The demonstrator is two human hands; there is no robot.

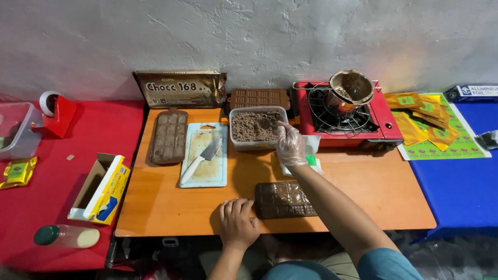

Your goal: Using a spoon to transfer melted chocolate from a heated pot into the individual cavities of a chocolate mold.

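Gloved right hand (289, 145) reaching crumb tub (258, 126)

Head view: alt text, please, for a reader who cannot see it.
A gloved right hand reaches into a tub of brown crumbs on an orange table, while the bare left hand steadies a filled chocolate mould. A knife lies on a cutting board.

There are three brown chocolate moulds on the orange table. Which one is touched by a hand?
The mould at the near edge: the bare left hand rests against its left end. The mould beside the cutting board and the one by the wall lie untouched.
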